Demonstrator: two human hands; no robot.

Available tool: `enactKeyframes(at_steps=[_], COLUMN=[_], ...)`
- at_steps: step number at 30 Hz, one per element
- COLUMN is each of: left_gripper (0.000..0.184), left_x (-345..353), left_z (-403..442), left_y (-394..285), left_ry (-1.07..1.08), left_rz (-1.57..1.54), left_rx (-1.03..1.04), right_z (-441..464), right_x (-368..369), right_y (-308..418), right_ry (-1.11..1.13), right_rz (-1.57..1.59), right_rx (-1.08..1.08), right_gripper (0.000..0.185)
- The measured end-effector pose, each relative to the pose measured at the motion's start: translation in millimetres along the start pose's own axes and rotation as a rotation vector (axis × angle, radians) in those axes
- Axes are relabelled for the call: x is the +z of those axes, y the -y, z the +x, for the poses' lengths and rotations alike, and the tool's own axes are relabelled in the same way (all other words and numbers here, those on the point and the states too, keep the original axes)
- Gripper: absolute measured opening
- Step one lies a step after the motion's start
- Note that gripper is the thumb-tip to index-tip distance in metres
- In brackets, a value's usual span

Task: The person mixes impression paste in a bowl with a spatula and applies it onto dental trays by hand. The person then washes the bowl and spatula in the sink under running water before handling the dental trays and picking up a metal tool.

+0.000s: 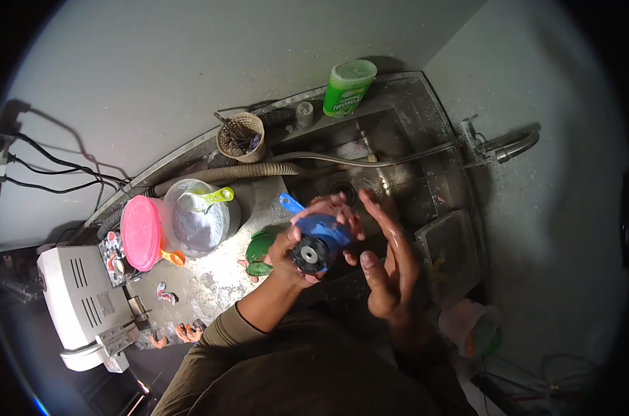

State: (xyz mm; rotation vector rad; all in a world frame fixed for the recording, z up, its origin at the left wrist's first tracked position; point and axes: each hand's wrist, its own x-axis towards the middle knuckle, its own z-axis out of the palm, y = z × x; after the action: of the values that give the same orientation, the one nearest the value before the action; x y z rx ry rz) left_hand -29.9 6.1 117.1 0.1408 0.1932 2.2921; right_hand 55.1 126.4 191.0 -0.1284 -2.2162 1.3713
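My left hand (290,253) is wrapped round a blue object (325,234) with a black round end that has a pale centre. Pink material shows on the object's far side. To its right, my right hand (391,267) is raised with its fingers apart, wet-looking and holding nothing. Both hands are over the near edge of the sink (405,125). A blue handle (291,202) sticks out just beyond the left hand. Left of that hand, a green bowl-like piece (260,251) rests on the white-dusted counter.
A clear tub (196,220) of powder with a green scoop and a pink lid (141,233) stand on the left, near a white machine (79,298). Behind are a basket (240,137), a ribbed hose (224,173) and a green container (349,88). A faucet (498,149) is at the right.
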Motion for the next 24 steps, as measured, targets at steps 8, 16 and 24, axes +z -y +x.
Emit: enactKeyframes(at_steps=[8,16,24], left_gripper=[0.067,0.065,0.042], left_x=[-13.1,-10.4,-8.2], left_z=[-11.5,-12.2,-6.8], left_y=[2.3,9.6,21.2], left_ry=[-0.003,-0.114,-0.182], left_rz=[0.155,0.258,-0.155], left_rx=[-0.212,-0.303,-0.343], right_z=[24.2,25.3,11.2], right_x=[-25.9,-33.2,-29.1], right_y=[-17.7,-20.1,-26.0], right_ry=[0.555,0.528,0.539], right_rz=[0.273,0.107,0.096], right_rx=[0.104,-0.016,-0.025], right_gripper=[0.059,0.056,0.055])
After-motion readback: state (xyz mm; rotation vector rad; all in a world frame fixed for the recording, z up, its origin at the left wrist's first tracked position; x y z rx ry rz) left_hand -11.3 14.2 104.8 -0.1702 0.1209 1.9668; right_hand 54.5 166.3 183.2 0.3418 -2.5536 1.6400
